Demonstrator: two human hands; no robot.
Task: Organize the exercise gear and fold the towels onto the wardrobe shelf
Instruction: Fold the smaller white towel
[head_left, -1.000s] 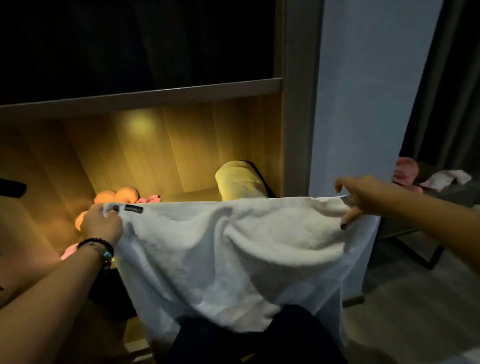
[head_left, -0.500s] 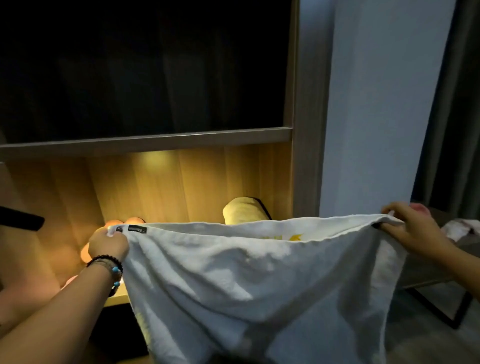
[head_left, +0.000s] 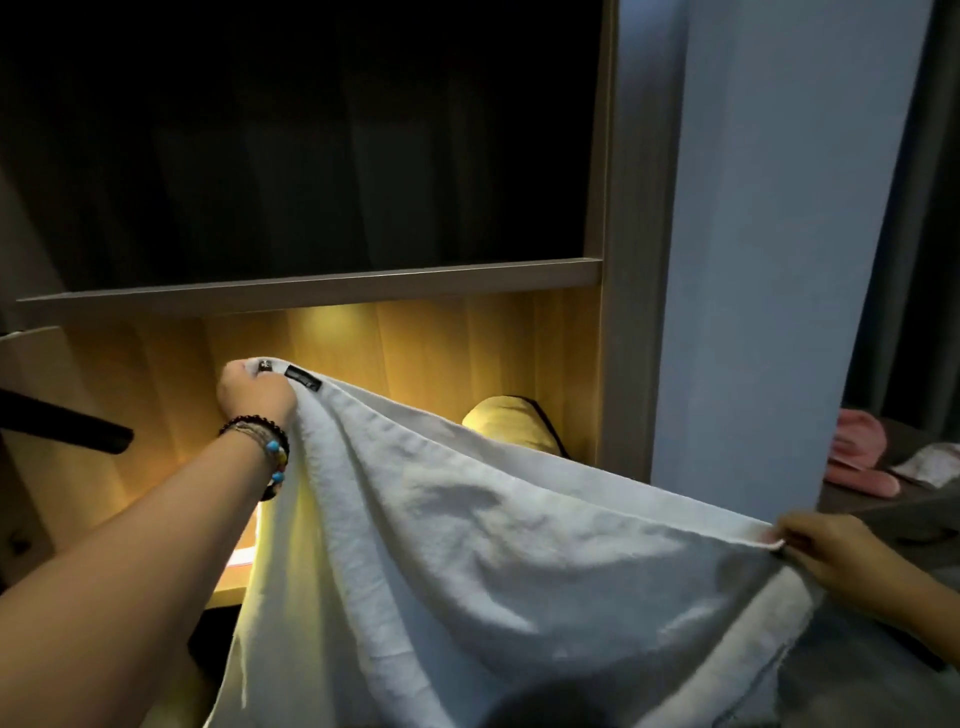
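Both hands pinch top corners of a white terry towel (head_left: 467, 561), left hand (head_left: 254, 392) high, right hand (head_left: 826, 551) low, before the lit wooden wardrobe shelf (head_left: 228, 592) holding a yellow rolled mat (head_left: 511, 423).

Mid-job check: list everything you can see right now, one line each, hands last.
towel: one, white, spread in front of the wardrobe, held by two corners
rolled mat: one, yellow with dark edge, on the lit shelf, right end
wardrobe shelf: one, wood, lit
pink items: several, right background, unclear what
bracelets: several, beaded, left wrist
left hand: grips the raised labelled corner
right hand: pinches the lower corner
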